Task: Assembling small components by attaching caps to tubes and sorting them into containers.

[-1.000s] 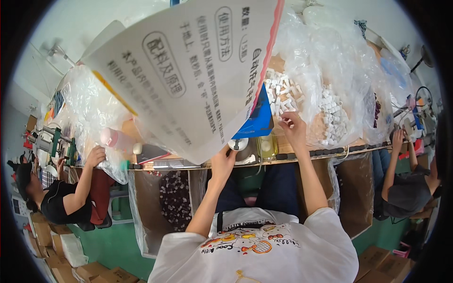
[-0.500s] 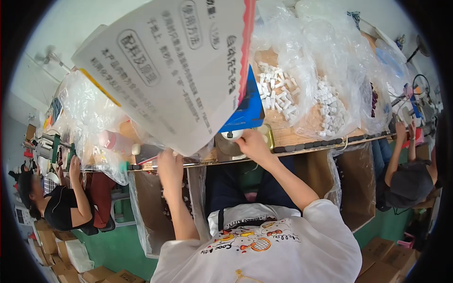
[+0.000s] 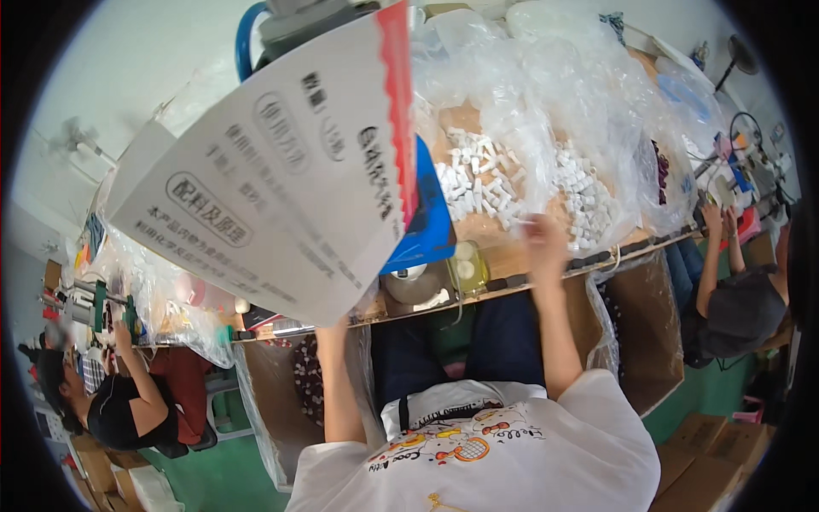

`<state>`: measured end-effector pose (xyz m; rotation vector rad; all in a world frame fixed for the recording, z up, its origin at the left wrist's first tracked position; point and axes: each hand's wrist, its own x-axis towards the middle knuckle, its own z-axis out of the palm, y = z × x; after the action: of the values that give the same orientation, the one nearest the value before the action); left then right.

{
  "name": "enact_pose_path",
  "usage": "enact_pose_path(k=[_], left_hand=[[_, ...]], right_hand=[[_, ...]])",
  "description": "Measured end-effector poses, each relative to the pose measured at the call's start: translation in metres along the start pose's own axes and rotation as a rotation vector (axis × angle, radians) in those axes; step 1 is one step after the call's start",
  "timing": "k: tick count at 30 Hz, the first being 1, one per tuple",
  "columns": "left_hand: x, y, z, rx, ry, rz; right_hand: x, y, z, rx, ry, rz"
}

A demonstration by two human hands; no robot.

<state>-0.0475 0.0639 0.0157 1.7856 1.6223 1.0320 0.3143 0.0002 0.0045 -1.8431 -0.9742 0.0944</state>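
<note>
Hovering near the front edge of the desk (image 3: 503,256), the right hand (image 3: 544,243) is blurred, and I cannot tell whether its fingers are parted, together or pinching something. The left hand is out of sight behind a printed sheet (image 3: 281,171), with only the left forearm (image 3: 341,384) showing below, so I cannot tell what it holds either. The two hands are well apart.

The white pieces (image 3: 478,181) lie loose in a heap on the desk, back from the front edge and just beyond the right hand; a second heap (image 3: 584,196) lies to its right, with clear film (image 3: 508,68) bunched around and behind both.

The pieces look like short plastic tubes, some wider at one end. I judge them light, stiff and hard to break, though smooth enough to roll or slip sideways. A thumb-and-forefinger pinch around the tube's middle should suit; one lying free at the heap's near rim would be easier to take than one tangled among others.

At the desk's front edge, left of the right hand, stands a yellowish container (image 3: 469,266) with pale round things inside. Beside it is a round metal part (image 3: 418,290), below a blue panel (image 3: 431,213) partly covered by the sheet.
</note>
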Motion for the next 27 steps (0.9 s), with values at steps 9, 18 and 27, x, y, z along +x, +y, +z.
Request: enact_pose_path(k=[9, 18, 27], left_hand=[[-0.039, 0.051, 0.036, -0.346, -0.039, 0.344], [-0.026, 0.03, 0.079, -0.257, 0.0, 0.247], [-0.018, 0.031, 0.071, -0.1, -0.02, 0.358]], right_hand=[[0.021, 0.074, -0.047, -0.686, 0.089, 0.121], [0.022, 0.047, -0.053, -0.512, -0.105, 0.16], [-0.043, -0.026, 0.025, -0.147, -0.303, -0.715]])
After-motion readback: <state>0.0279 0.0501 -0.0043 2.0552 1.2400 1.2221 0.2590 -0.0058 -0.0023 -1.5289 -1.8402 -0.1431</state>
